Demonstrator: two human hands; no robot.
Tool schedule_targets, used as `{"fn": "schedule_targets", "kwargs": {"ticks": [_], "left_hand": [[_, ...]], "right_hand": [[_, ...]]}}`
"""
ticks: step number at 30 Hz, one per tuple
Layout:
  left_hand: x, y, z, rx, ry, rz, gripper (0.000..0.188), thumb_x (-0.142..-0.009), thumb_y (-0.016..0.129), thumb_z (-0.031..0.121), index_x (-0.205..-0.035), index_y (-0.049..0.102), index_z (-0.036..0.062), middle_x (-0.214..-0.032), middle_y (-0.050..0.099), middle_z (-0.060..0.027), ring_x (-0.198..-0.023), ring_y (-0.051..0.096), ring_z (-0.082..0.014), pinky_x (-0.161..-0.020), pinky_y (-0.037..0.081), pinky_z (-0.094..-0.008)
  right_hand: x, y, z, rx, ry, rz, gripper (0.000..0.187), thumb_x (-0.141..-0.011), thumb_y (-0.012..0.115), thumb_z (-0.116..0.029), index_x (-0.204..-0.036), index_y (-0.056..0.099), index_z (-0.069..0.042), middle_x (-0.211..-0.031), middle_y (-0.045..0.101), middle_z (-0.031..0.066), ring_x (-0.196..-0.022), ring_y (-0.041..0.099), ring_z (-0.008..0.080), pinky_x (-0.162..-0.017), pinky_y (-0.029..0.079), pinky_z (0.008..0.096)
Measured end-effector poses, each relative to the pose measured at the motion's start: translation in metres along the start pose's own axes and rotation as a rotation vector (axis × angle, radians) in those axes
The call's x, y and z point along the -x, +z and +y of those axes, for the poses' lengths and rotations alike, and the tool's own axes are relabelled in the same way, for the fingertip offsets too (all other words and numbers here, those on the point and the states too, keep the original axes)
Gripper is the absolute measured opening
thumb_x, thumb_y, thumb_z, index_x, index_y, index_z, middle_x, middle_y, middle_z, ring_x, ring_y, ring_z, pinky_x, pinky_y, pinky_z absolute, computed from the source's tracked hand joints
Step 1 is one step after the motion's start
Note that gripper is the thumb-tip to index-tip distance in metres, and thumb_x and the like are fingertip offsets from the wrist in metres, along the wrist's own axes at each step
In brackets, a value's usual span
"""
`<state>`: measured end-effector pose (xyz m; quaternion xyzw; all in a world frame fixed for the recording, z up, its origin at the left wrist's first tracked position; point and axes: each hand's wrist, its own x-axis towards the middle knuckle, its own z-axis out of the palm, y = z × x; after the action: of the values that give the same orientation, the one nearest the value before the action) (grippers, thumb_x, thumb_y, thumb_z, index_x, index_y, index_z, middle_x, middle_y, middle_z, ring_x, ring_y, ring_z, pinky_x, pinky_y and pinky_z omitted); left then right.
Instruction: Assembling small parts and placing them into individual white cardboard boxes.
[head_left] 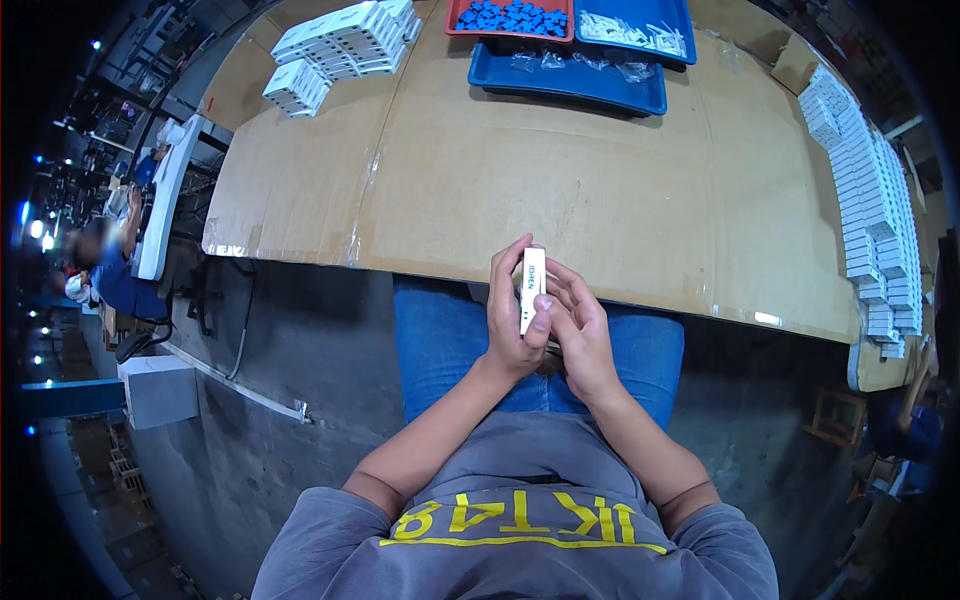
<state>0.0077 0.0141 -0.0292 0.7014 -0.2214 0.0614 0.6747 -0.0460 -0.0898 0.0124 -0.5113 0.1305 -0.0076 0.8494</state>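
Holds a narrow white box (pixel 533 285) at the centre of the frame, long side upright, across the line of the near edge of the cardboard-covered table (pixel 540 170). Has a narrow grip on the box from both sides: cups its left side with the left hand (pixel 506 325), fingers pointing up the frame, and rests the thumb of the right hand (pixel 587 340) on its face.

Sits at the lower middle in blue jeans (pixel 430 335) and a grey shirt (pixel 540 575) with yellow print. Faces, at the top of the frame, a red tray (pixel 500 37) of small blue pieces (pixel 515 17), just beside a blue tray (pixel 650 8) of white pieces (pixel 620 30). Has below these a front blue tray (pixel 560 90) with clear plastic items (pixel 552 61). Has stacked white boxes (pixel 345 42) at the upper left and a longer stack of white cartons (pixel 872 200) along the right. Shares the room with a person in blue (pixel 130 278) at the far left.
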Motion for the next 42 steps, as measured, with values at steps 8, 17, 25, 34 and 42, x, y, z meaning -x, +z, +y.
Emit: {"fn": "schedule_targets", "kwargs": {"ticks": [8, 17, 25, 34, 42], "left_hand": [[0.006, -0.003, -0.004, -0.006, 0.133, 0.087, 0.089, -0.099, 0.038, 0.068, -0.139, 0.048, -0.0107, -0.136, 0.050, -0.0232, -0.123, 0.057, -0.0304, -0.107, 0.046, -0.0430], [0.011, -0.001, 0.001, 0.172, 0.062, 0.144, 0.084, -0.091, 0.040, 0.059, -0.136, 0.051, -0.0118, -0.133, 0.052, -0.0244, -0.120, 0.057, -0.0315, -0.101, 0.048, -0.0426], [-0.001, -0.014, -0.005, -0.271, 0.209, -0.076, 0.117, -0.094, 0.045, 0.082, -0.160, 0.024, -0.0121, -0.148, 0.042, -0.0292, -0.134, 0.050, -0.0392, -0.115, 0.039, -0.0494], [-0.008, -0.007, 0.029, 0.766, -0.834, -0.090, 0.084, -0.108, 0.022, 0.070, -0.159, 0.038, 0.0048, -0.139, 0.060, -0.0160, -0.128, 0.063, -0.0265, -0.109, 0.052, -0.0406], [-0.003, -0.002, 0.035, 0.743, -0.986, -0.172, 0.070, -0.110, 0.030, 0.067, -0.144, 0.051, 0.0100, -0.126, 0.067, -0.0109, -0.113, 0.069, -0.0207, -0.095, 0.059, -0.0358]], "right_hand": [[0.012, 0.012, 0.004, 0.134, -0.049, -0.012, 0.055, -0.109, 0.060, -0.012, -0.156, 0.042, 0.008, -0.149, 0.058, 0.0226, -0.135, 0.057, 0.0205, -0.112, 0.046, 0.0340], [0.017, 0.009, 0.013, 0.238, -0.187, -0.035, 0.051, -0.112, 0.054, -0.018, -0.156, 0.045, 0.005, -0.152, 0.058, 0.0194, -0.136, 0.055, 0.0208, -0.114, 0.044, 0.0334], [0.001, -0.004, -0.003, 0.177, -0.090, -0.056, 0.055, -0.114, 0.051, -0.029, -0.157, 0.045, 0.004, -0.149, 0.059, 0.0175, -0.136, 0.056, 0.0210, -0.112, 0.045, 0.0326], [-0.016, -0.041, -0.011, 1.068, -0.694, -0.184, 0.087, -0.081, 0.085, -0.040, -0.155, 0.052, -0.007, -0.160, 0.044, 0.0232, -0.144, 0.048, 0.0452, -0.116, 0.043, 0.0519], [-0.026, -0.054, 0.000, 1.014, -0.908, -0.230, 0.088, -0.072, 0.089, -0.053, -0.140, 0.065, -0.002, -0.144, 0.061, 0.0236, -0.131, 0.061, 0.0436, -0.109, 0.048, 0.0545]]}}
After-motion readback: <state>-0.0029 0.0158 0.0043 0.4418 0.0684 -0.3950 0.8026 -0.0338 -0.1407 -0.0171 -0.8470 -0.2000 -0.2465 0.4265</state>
